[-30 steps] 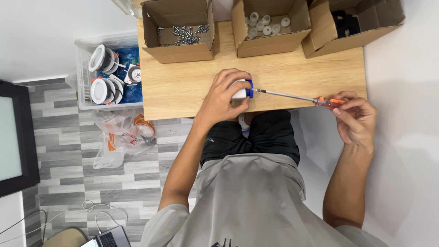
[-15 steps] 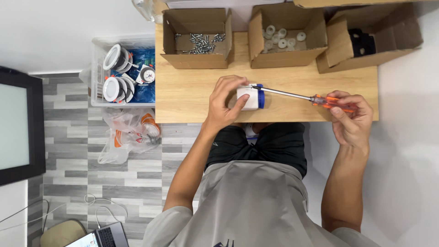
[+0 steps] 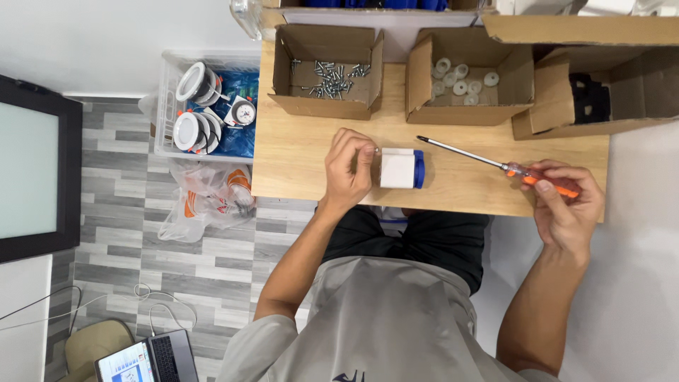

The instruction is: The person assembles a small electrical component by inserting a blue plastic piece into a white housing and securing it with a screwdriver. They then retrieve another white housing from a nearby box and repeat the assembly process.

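Observation:
On a small wooden table (image 3: 297, 155) lies a white boxy part with a blue end (image 3: 400, 168). My left hand (image 3: 348, 170) rests at its left side, fingertips touching the white face and pinching something small there. My right hand (image 3: 566, 205) grips the orange handle of a long screwdriver (image 3: 495, 164). Its metal tip points up and to the left, a short way above and to the right of the blue end, clear of the part.
Three open cardboard boxes line the table's far edge: one with screws (image 3: 329, 78), one with white round pieces (image 3: 460, 81), one with black parts (image 3: 590, 99). A clear bin (image 3: 205, 106) of round lamps and a plastic bag (image 3: 209, 201) sit on the floor at left.
The screwdriver tip has lifted off the blue end of the part and moved right. My left hand has slid from on top of the part to its left side.

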